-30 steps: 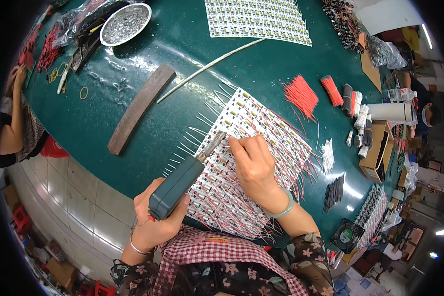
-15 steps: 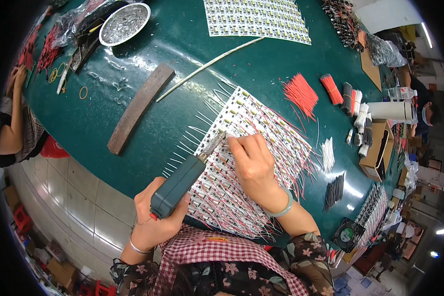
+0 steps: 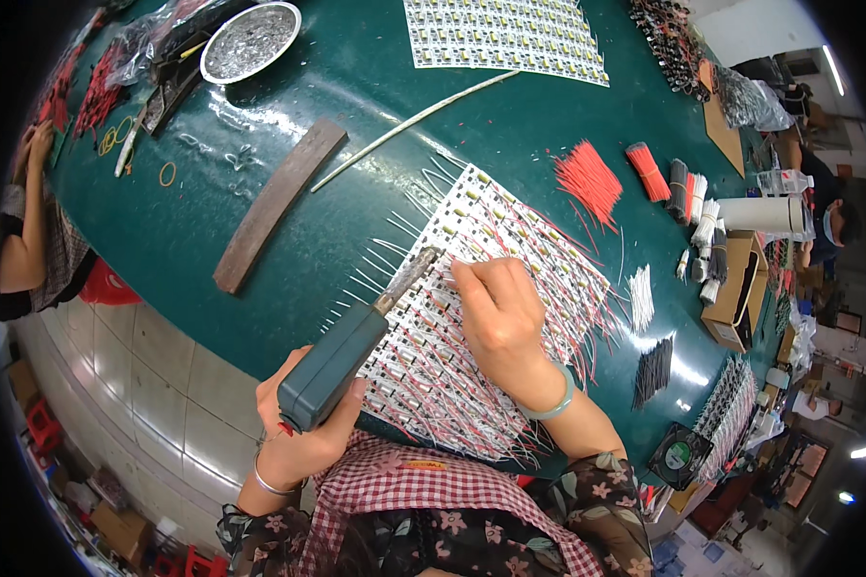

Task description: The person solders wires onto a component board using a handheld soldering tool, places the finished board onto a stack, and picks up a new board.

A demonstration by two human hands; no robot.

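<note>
Gingham apron is covering the wearer's lap at 6 o'clock. Between 7 and 8, the left hand is wrapping round the body of a dark green soldering gun, clamped on it, the thumb lying along its right side. The gun's metal tip is pointing toward 1 o'clock over the middle of the view. From 5 o'clock the right forearm is slanting in, wearing a pale green bangle; the right hand is curling, knuckles up, thumb and index fingertips together and aiming toward 11. Whether a wire is lying between them, I cannot tell. Beneath both, a wired circuit-board panel is resting aslant on the green table, white wires fringing its left edge. Loose red wires are lying at 2 o'clock, white wires at 3 and black wires toward 4. A brown bar is resting at 10. Farther off, a metal bowl is standing at 11, and a second circuit-board panel is lying just past 12.
</note>
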